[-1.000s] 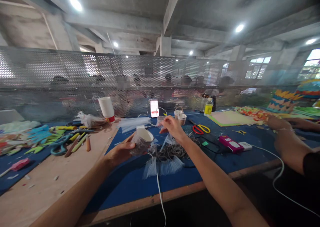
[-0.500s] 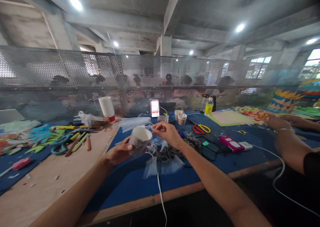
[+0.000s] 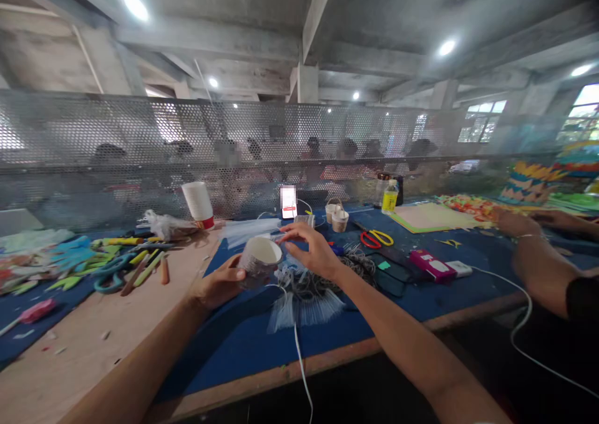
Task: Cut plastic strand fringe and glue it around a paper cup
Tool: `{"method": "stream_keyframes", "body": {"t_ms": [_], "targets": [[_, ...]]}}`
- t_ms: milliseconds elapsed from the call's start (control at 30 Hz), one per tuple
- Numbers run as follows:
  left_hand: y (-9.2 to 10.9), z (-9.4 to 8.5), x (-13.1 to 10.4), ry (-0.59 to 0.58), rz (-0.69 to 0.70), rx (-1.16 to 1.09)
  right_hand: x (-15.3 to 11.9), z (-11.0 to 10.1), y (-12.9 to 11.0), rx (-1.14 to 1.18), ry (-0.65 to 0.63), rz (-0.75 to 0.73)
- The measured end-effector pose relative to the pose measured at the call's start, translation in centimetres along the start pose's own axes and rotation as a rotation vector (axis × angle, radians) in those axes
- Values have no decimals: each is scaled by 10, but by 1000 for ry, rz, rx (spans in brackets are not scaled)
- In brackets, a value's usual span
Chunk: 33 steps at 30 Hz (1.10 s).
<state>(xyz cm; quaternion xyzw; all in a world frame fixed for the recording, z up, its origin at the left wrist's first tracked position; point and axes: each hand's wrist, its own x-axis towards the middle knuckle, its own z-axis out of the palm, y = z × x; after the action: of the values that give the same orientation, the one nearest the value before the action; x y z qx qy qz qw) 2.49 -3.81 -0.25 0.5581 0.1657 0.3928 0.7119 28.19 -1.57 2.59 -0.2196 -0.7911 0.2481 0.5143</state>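
Observation:
My left hand (image 3: 225,282) grips a paper cup (image 3: 259,263) whose outside has a greyish wrapping; its open mouth tilts toward me and to the right. Just right of the rim is my right hand (image 3: 311,249), fingers spread and nothing visible in them. Behind and below the cup lies a tangle of grey-brown cord (image 3: 322,282). A fan of clear plastic strips (image 3: 304,312) spreads out in front of it. Beyond my hands, two small wrapped cups with handles (image 3: 340,220) stand on the blue mat (image 3: 224,355).
Stacked white cups (image 3: 197,202) stand at back left, near scissors and tools (image 3: 110,274). A lit phone (image 3: 289,202) leans at the back. Right are red-yellow scissors (image 3: 377,238), a bottle (image 3: 389,198), a magenta box (image 3: 430,265) and a co-worker's arm (image 3: 538,262). A white cable (image 3: 302,368) crosses the front edge.
My right hand's fingers have gone from pinched together at the cup's rim to spread apart, slightly higher. The cup in my left hand has shifted a little left.

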Motion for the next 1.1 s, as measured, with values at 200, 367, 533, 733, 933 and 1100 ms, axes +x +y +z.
{"method": "stream_keyframes", "body": {"t_ms": [200, 367, 533, 733, 933, 1100], "targets": [[1, 5, 0, -29, -5, 101, 4, 3, 20, 270, -50, 382], [-2, 5, -1, -24, -8, 96, 2, 4, 25, 422, -149, 402], [-4, 4, 0, -9, -4, 22, 6, -4, 19, 245, 3, 343], [-11, 6, 6, -33, -15, 12, 10, -13, 4, 212, 153, 232], [-17, 10, 8, -74, -55, 3, 8, -9, -5, 265, 35, 204], [-19, 11, 8, -100, -118, 11, 5, -6, -11, 213, 39, 239]]}}
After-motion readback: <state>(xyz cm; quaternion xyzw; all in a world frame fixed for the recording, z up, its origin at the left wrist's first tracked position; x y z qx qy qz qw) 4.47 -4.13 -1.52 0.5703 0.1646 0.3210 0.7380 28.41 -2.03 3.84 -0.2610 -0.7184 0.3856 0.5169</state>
